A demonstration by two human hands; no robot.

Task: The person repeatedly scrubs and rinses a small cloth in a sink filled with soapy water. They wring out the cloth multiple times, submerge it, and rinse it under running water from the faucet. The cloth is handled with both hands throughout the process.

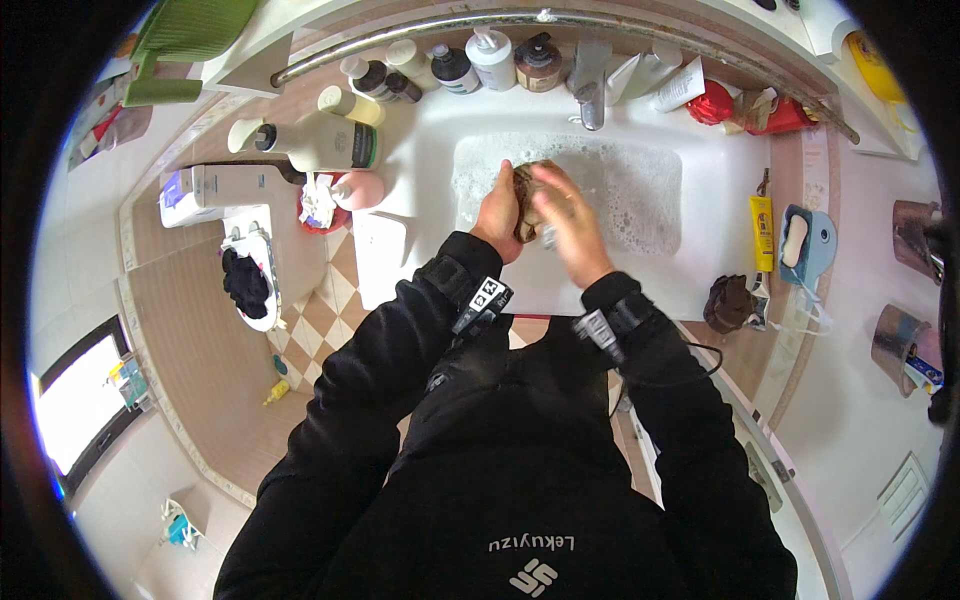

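Observation:
Over the white washbasin [720, 180], my left hand [496, 217] grips a bunched brown patterned cloth [525, 201]. My right hand [576, 229] is blurred; its fingers overlap the cloth's right side, and whether they grip it is unclear. A small whitish blur, perhaps suds, shows beneath the right palm. Below both hands, soapy water [637, 195] with white foam and bubbles fills the basin's bottom. The metal faucet [591, 97] stands at the back, beyond my hands. Part of the cloth is hidden behind my fingers.
Several pump bottles [491, 60] line the basin's back rim. Squeeze tubes [679, 86] stand right of the faucet. On the right ledge lie a crumpled dark brown cloth [729, 304], a yellow tube [762, 232] and a soap bar [793, 241] in a blue dish. A metal rail [465, 22] crosses above.

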